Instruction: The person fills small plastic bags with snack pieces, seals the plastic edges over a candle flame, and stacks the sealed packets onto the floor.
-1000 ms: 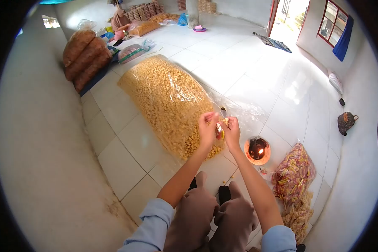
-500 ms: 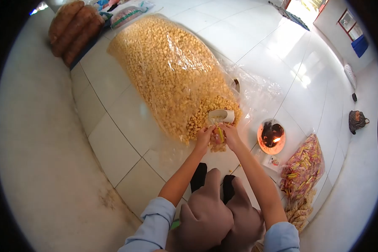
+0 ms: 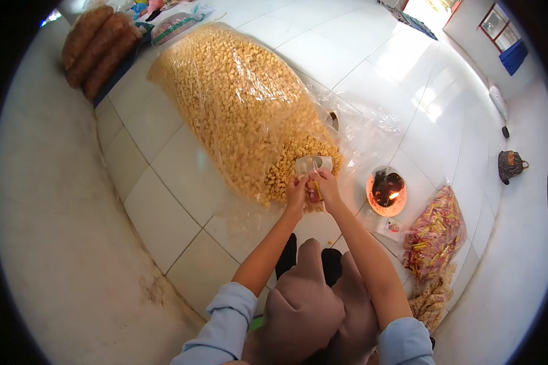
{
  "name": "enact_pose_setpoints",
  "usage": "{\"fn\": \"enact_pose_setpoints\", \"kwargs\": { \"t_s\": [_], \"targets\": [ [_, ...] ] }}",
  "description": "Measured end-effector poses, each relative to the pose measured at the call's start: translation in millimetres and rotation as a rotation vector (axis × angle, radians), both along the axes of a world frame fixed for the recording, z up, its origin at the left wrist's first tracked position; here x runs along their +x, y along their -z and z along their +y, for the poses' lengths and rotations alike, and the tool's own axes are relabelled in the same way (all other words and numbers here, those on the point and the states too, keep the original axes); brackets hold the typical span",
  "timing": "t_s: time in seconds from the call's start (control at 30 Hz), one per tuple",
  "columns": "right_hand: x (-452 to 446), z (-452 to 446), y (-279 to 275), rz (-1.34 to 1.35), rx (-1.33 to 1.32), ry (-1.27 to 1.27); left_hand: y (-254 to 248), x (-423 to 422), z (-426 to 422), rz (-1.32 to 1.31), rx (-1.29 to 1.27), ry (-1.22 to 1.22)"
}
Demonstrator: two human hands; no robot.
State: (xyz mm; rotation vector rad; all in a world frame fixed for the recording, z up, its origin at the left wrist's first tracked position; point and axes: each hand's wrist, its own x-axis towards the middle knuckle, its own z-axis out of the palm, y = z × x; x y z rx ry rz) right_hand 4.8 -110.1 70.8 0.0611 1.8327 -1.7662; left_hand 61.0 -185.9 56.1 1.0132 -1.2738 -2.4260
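Observation:
My left hand (image 3: 295, 194) and my right hand (image 3: 329, 187) are close together, fingers pinched on the upper part of a small clear snack packet (image 3: 313, 193) with a red and yellow label. The packet's top edge is partly covered by my fingers. Just beyond them, a white scoop (image 3: 324, 162) rests on loose yellow puffed snacks (image 3: 307, 148) at the mouth of a very large clear plastic bag (image 3: 237, 97) full of the same snacks.
To the right, a small flame burns in an orange-rimmed bowl (image 3: 371, 198) with a dark inside. Nearer me stands a clear bag (image 3: 435, 234) of red and yellow packets. Brown filled sacks (image 3: 100, 52) lean by the left wall. A dark pouch (image 3: 511, 167) lies at right.
My hands have drawn closer together on the packet, covering more of its top. The whole view has shifted slightly; the scoop and bags appear to stay in place.

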Motion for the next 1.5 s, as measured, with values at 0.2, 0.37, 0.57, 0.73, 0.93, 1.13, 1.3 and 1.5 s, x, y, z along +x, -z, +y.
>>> {"fn": "enact_pose_setpoints", "kwargs": {
  "t_s": [0.2,0.37,0.57,0.73,0.93,1.13,1.3,1.5],
  "targets": [
    [2.5,10.8,-82.1,0.323,-0.265,0.019,-85.7,-0.3,-0.4,0.362,-0.179,0.011],
    [10.2,17.8,-162.9,0.455,-0.326,0.044,-161.5,-2.9,4.6,0.380,-0.226,-0.011],
    [18.6,41.0,-248.6,0.714,-0.411,0.259,-254.3,6.1,20.6,0.536,-0.273,0.103],
    [41.6,76.5,-291.8,0.697,-0.432,0.282,-289.7,14.5,45.6,0.650,-0.335,0.199],
    [59.9,112.4,-278.6,0.712,-0.458,0.279,-282.7,28.6,74.7,0.756,-0.309,0.172],
    [64.8,131.3,-268.0,0.715,-0.406,0.388,-269.5,25.5,82.4,0.766,-0.310,0.288],
    [62.6,137.4,-270.5,0.733,-0.391,0.417,-267.4,16.3,80.6,0.816,-0.362,0.257],
    [62.9,140.9,-271.0,0.731,-0.414,0.402,-266.5,16.5,76.6,0.810,-0.468,0.269]
  ]
}}
